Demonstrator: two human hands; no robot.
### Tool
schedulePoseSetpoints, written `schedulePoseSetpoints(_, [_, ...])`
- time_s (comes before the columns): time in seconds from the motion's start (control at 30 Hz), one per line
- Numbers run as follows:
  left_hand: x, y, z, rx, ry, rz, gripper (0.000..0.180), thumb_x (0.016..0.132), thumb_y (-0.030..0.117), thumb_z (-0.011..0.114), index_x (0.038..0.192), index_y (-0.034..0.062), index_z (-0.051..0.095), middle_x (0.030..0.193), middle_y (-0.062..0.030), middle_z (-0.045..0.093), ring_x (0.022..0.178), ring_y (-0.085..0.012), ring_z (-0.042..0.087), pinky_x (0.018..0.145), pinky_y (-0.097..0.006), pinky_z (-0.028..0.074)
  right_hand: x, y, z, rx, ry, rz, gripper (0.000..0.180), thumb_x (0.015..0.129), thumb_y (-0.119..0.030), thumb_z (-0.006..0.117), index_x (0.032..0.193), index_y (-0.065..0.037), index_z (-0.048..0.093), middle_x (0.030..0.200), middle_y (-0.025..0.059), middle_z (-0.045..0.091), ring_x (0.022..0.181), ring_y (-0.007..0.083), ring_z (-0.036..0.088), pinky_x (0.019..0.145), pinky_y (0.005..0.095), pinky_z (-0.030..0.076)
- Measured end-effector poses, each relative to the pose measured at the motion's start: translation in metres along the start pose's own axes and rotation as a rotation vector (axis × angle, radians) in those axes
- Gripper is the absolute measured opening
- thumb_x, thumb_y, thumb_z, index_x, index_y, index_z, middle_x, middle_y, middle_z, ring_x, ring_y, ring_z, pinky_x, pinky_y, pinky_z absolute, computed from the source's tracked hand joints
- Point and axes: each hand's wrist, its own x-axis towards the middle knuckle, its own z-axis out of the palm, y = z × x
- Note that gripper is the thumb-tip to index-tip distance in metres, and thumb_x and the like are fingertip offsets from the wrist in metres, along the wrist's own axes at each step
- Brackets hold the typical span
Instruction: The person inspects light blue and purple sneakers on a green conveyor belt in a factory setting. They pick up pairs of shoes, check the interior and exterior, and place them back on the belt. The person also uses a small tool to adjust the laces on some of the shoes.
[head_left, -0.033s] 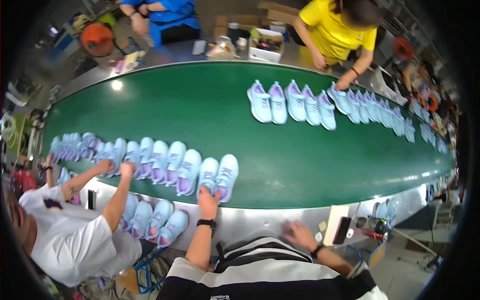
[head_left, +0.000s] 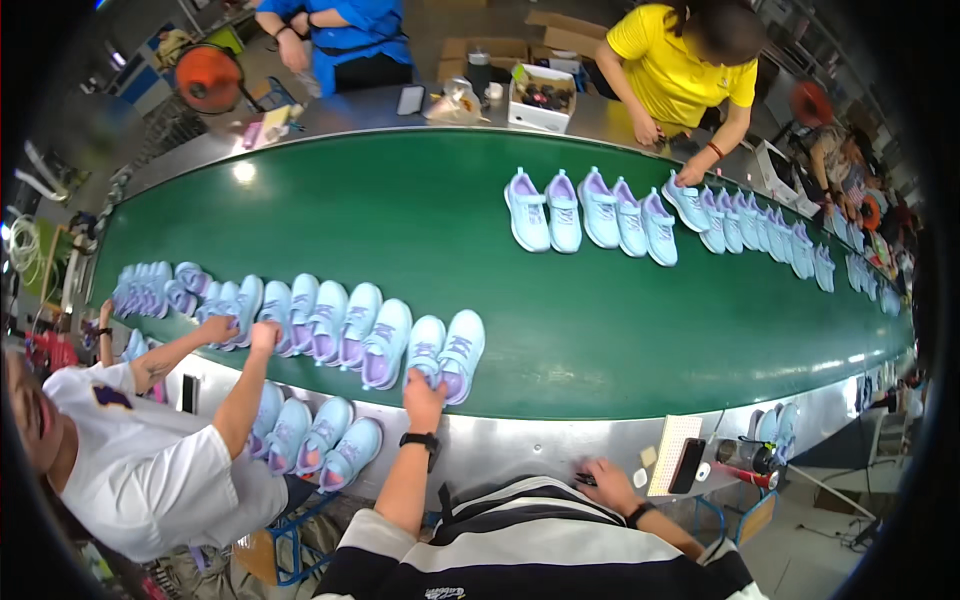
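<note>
in the head view, the wearer's left hand (head_left: pixel 425 396) reaches over the near edge of a long green table (head_left: pixel 560 340) and touches the heel end of the last two light blue shoes (head_left: pixel 464 342) in the near row. its fingers are bent against the heels; how tightly they close, and whether on one shoe or both, i cannot tell. these two lie side by side, toes to the far edge, left of the middle of the near edge. the rest of the row (head_left: pixel 386 345) runs from there toward the table's left end.

the wearer's right hand (head_left: pixel 610 487) is over the metal ledge (head_left: pixel 520 438) along the near edge, well apart from the shoes. its fingers are partly bent, with a small dark thing (head_left: pixel 586 479) at the tips; i cannot tell if it is gripped. just right of that hand are a pale pad (head_left: pixel 668 447) and a dark phone (head_left: pixel 687 466).

at the left, a person in a white shirt (head_left: pixel 170 470) has both hands at the near row, with more shoes (head_left: pixel 351 453) on the ledge beside them. along the far edge, toward its right corner, a person in yellow (head_left: pixel 685 75) touches a shoe (head_left: pixel 686 205) in the far row.
</note>
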Motion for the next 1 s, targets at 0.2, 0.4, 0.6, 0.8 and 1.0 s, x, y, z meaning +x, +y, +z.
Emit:
schedulePoseSetpoints(0.2, [-0.038,0.042,-0.025,-0.024,-0.081,0.154,0.034,0.066,0.014,0.074,0.087,0.0016,0.05,0.072,-0.0192,0.061,0.073,-0.0388,0.061,0.066,-0.045,0.047,-0.05,0.061,0.051,-0.207,0.106,-0.124,0.011,0.085,-0.018,0.053,0.09,-0.009,0.055,0.089,0.0127,0.056,0.086,0.0328,0.055,0.071,0.0446,0.044])
schedulePoseSetpoints(0.4, [-0.167,0.025,-0.035,-0.207,-0.428,0.405,0.027,0.076,0.017,0.07,0.09,-0.0002,0.054,0.076,-0.0191,0.061,0.072,-0.0377,0.06,0.068,-0.042,0.048,-0.023,0.054,0.045,-0.139,0.627,-0.028,0.031,0.079,-0.027,0.067,0.097,-0.004,0.057,0.089,0.0143,0.054,0.082,0.0318,0.053,0.071,0.0425,0.043])
schedulePoseSetpoints(0.6, [-0.21,-0.041,-0.019,-0.226,-0.302,0.332,0.049,0.073,0.02,0.074,0.111,0.0,0.05,0.098,-0.0168,0.056,0.082,-0.0301,0.058,0.073,-0.037,0.048,0.007,-0.018,0.088,0.799,0.251,0.077,0.076,0.076,-0.034,0.074,0.13,0.003,0.037,0.124,0.0212,0.045,0.109,0.0274,0.051,0.089,0.0363,0.045])
schedulePoseSetpoints(0.8, [-0.214,-0.058,0.02,-0.374,-0.478,0.095,0.063,0.08,0.003,0.059,0.136,0.0002,0.03,0.105,-0.0121,0.051,0.084,-0.0159,0.054,0.073,-0.028,0.047,0.023,-0.032,0.093,0.75,0.286,0.229,0.061,0.077,-0.013,0.064,0.129,0.002,0.036,0.108,0.0181,0.052,0.1,0.0226,0.054,0.082,0.0315,0.046])
schedulePoseSetpoints(1.0, [-0.211,-0.006,-0.028,-1.202,-0.787,-0.275,0.068,0.084,0.0,0.053,0.142,0.0055,0.02,0.136,-0.0113,0.039,0.121,-0.021,0.044,0.098,-0.032,0.04,-0.007,-0.068,0.041,1.534,0.096,0.128,0.068,0.077,0.001,0.049,0.14,-0.007,0.024,0.124,0.0077,0.045,0.111,0.017,0.047,0.093,0.0279,0.039])
